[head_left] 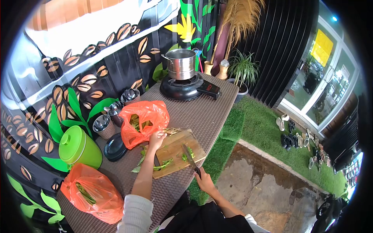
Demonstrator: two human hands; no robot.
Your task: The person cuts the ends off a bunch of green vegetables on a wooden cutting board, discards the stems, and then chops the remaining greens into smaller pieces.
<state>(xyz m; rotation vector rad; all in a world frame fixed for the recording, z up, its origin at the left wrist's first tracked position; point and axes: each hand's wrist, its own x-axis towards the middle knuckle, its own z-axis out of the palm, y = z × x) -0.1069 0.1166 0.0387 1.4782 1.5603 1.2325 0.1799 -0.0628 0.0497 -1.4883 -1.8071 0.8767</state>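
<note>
My left hand (156, 139) reaches over the far edge of a wooden cutting board (176, 152) and grips a bundle of thin green stalks (171, 131) beside an open orange plastic bag (143, 121). My right hand (203, 179) holds a dark-handled knife (189, 156), its blade resting on the board over a small pile of chopped greens (188, 154). Loose green stems and leaves (155, 165) lie on the near left part of the board.
On the brown table (206, 112) stand a steel pot (180, 64) on a black cooker (182, 87), metal cups of cutlery (103, 125), a black plate (115, 148), a green lidded bucket (79, 146) and a second orange bag (91, 193). Wet concrete and artificial grass lie to the right.
</note>
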